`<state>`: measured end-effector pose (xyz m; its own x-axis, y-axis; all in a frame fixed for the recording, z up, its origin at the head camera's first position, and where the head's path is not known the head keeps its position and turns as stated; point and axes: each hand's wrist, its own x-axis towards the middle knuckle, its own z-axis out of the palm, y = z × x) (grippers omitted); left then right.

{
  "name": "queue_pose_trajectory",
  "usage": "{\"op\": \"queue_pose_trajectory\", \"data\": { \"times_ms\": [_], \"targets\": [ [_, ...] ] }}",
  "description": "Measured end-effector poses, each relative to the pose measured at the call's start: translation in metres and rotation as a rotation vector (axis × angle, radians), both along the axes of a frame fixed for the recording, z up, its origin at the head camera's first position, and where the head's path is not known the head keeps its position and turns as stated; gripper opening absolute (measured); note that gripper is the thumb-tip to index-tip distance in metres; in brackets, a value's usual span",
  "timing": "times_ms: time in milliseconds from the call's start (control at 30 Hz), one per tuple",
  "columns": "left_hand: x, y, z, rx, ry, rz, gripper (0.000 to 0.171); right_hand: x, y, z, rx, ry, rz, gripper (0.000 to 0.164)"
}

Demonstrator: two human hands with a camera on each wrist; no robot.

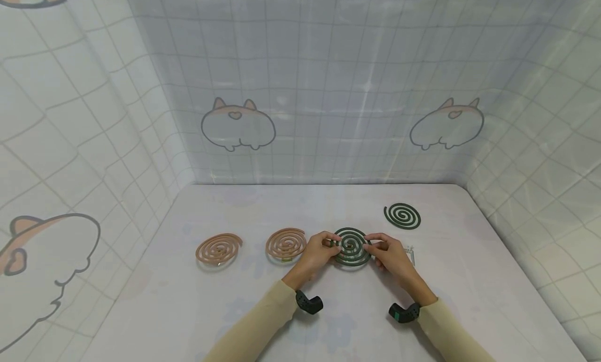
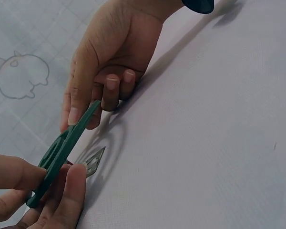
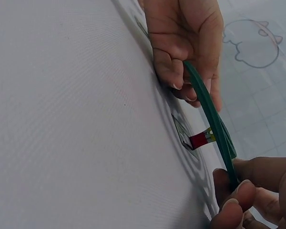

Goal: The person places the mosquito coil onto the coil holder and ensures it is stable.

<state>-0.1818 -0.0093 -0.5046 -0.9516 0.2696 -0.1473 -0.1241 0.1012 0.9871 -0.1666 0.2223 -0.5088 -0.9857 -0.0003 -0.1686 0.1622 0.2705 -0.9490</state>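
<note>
A green mosquito coil (image 1: pixel 350 243) is held between both hands over the white surface. My left hand (image 1: pixel 316 255) pinches its left edge between thumb and fingers, and my right hand (image 1: pixel 391 257) pinches the right edge. Seen from the side in the right wrist view, the coil (image 3: pixel 209 112) is tilted and raised off the surface. Below its middle stands a small metal stand (image 3: pixel 178 125) with a red and yellow upright part (image 3: pixel 199 140). Whether that part is fixed to the coil I cannot tell.
Two brown mosquito coils, one at far left (image 1: pixel 218 249) and one nearer my left hand (image 1: pixel 286 243), seem slightly raised above the surface. Another green coil (image 1: pixel 402 216) lies at the back right. A small metal stand (image 1: pixel 410 253) is partly hidden behind my right hand.
</note>
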Motion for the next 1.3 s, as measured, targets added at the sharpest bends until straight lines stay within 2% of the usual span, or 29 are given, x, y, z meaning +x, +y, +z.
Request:
{"op": "queue_pose_trajectory", "data": {
  "times_ms": [167, 267, 400, 700, 1300],
  "targets": [
    [0.0004, 0.0012, 0.001, 0.07, -0.019, 0.002, 0.023, -0.0015, 0.0008, -0.0015, 0.005, 0.0, 0.005, 0.035],
    [0.0006, 0.0011, 0.0015, 0.076, -0.029, 0.003, 0.023, -0.0021, 0.001, -0.0018, -0.006, -0.003, 0.003, 0.035],
    [0.002, 0.0003, 0.0017, 0.032, -0.022, 0.004, 0.023, -0.0023, 0.0005, -0.0018, -0.021, -0.007, -0.003, 0.035],
    [0.003, 0.0002, 0.0004, 0.004, 0.006, 0.014, 0.023, -0.0025, -0.0015, -0.0016, -0.025, -0.003, -0.027, 0.034],
    [0.0026, -0.0022, 0.0014, -0.028, 0.011, -0.024, 0.021, -0.0027, 0.0009, -0.0031, -0.006, 0.003, 0.011, 0.035]
  ]
}}
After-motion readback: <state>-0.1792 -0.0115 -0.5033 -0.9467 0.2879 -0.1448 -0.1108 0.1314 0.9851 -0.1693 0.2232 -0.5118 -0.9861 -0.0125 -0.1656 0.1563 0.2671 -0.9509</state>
